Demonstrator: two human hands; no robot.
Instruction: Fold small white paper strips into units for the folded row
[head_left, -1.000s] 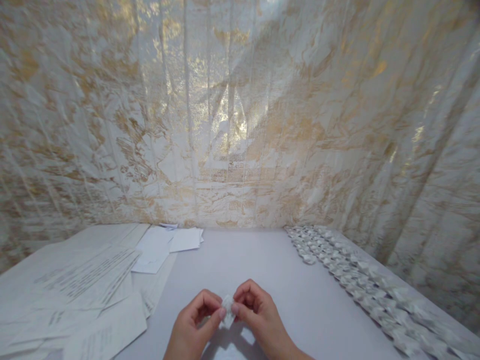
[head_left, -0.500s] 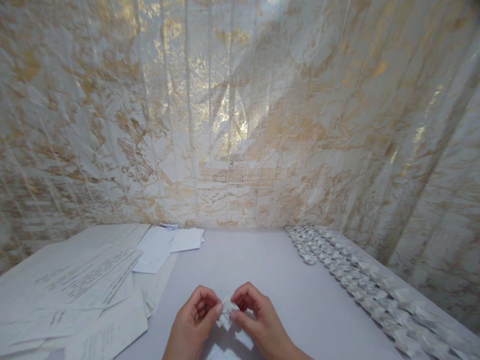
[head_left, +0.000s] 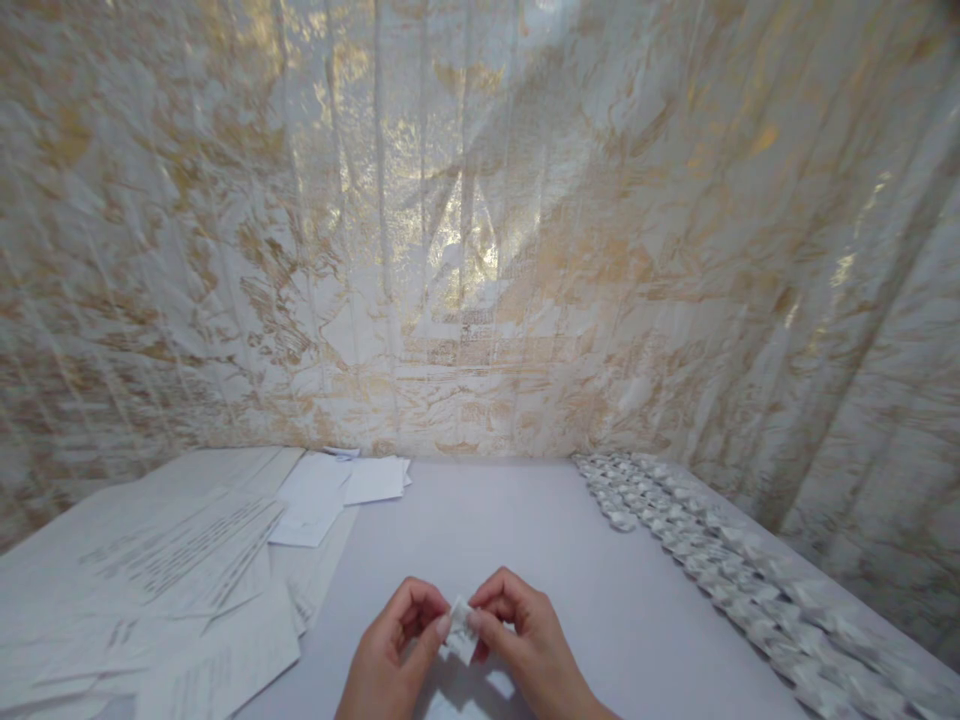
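A small folded piece of white paper [head_left: 460,630] is pinched between both my hands, low in the middle of the view, just above a white table [head_left: 480,520]. My left hand [head_left: 390,660] grips its left side with thumb and curled fingers. On its right side my right hand [head_left: 525,640] holds it the same way, fingers bent. Another bit of white paper [head_left: 491,685] lies on the table beneath my hands, partly hidden by them.
Printed white sheets [head_left: 172,590] are spread over the left of the table, with smaller blank slips [head_left: 337,485] behind them. Several small folded paper pieces [head_left: 705,550] lie in rows along the right edge. A white and gold curtain [head_left: 480,230] hangs right behind the table.
My fingers have shifted slightly on the folded paper, and the piece has turned a little between them. Both hands stay in the same spot.
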